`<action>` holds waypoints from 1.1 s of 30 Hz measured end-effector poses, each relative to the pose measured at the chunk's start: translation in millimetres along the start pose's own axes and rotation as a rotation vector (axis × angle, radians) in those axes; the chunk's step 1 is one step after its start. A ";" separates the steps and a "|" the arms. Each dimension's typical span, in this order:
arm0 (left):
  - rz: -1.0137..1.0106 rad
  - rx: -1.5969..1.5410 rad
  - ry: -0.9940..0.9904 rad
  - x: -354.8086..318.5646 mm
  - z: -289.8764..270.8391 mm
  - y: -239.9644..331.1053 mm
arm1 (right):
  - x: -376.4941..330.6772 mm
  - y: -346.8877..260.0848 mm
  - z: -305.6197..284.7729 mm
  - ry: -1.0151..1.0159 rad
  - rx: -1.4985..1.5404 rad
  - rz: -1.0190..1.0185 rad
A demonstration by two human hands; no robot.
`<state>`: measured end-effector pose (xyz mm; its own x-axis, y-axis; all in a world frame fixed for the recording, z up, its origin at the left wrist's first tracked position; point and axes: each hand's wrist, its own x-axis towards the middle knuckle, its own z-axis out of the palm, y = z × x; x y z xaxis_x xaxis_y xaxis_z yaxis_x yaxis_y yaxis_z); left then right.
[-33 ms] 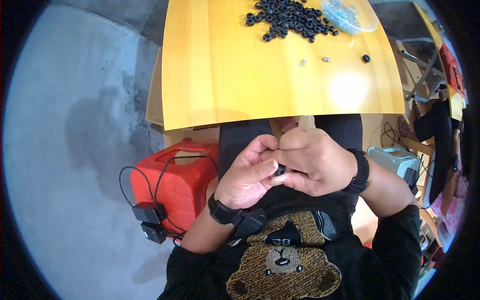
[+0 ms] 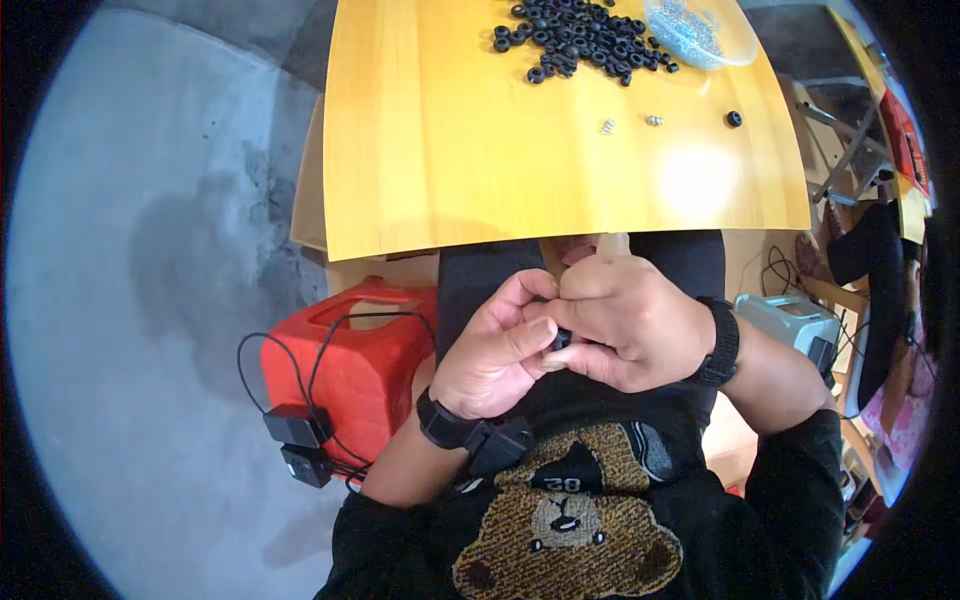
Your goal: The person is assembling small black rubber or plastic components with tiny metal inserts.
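Both my hands meet above my lap, just below the table's near edge. My left hand (image 2: pixel 496 352) is closed, thumb and fingers pinching a small black part (image 2: pixel 561 341) from the left. From the right, my right hand (image 2: pixel 636 325) closes on the same part with thumb and forefinger. Fingers cover most of it, so its full shape is hidden. On the yellow table (image 2: pixel 450 170), a heap of small black ring-like pieces (image 2: pixel 580 38) lies at the far side. Nearer sit two tiny silvery metal pieces, one coiled-looking (image 2: pixel 607 127), and a single black round piece (image 2: pixel 734 118).
A clear bowl (image 2: pixel 738 48) of small shiny bits stands at the table's far right. A red plastic stool (image 2: pixel 340 370) with black cables and boxes is at my left. To my right are a pale blue-grey box (image 2: pixel 795 322) and a metal folding frame (image 2: pixel 848 150).
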<state>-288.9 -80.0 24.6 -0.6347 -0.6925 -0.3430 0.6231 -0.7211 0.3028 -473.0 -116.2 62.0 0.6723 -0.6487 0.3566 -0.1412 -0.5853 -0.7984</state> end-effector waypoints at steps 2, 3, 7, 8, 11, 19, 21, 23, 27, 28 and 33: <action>-0.006 0.012 0.053 2.3 5.3 2.0 | 5.1 2.8 -1.4 0.004 0.017 0.003; -0.003 0.010 0.052 2.9 6.6 3.3 | 5.5 4.6 -1.1 0.000 0.017 0.002; -0.014 0.018 -0.001 2.0 5.6 7.3 | 6.4 1.7 0.7 0.004 0.053 0.031; -0.014 0.031 -0.042 1.2 4.1 7.4 | 6.7 0.4 1.6 0.023 0.090 0.063; 0.003 0.068 -0.070 -2.8 4.3 6.9 | 11.1 0.5 0.6 0.022 0.101 0.013; 0.144 0.017 0.063 9.6 -7.0 20.4 | 15.2 14.3 19.9 0.170 0.040 0.215; 0.144 0.045 0.092 6.9 1.1 21.3 | 12.6 6.2 17.9 0.258 -0.101 0.187; 0.126 0.084 0.072 6.1 1.8 19.3 | 6.7 3.1 19.5 0.285 -0.119 0.164; 0.143 0.061 0.139 3.4 7.1 6.0 | -3.1 -3.2 30.3 0.372 -0.184 0.116; 0.141 0.063 0.136 3.1 8.0 4.8 | -3.5 -5.9 31.2 0.375 -0.188 0.116; 0.134 0.122 0.153 -1.3 6.1 1.3 | -7.5 -13.7 33.6 0.441 -0.322 0.087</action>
<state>-290.1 -80.2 30.9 -0.4671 -0.7778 -0.4205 0.6318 -0.6263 0.4566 -451.8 -87.0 53.9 0.2895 -0.8031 0.5209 -0.4447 -0.5947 -0.6698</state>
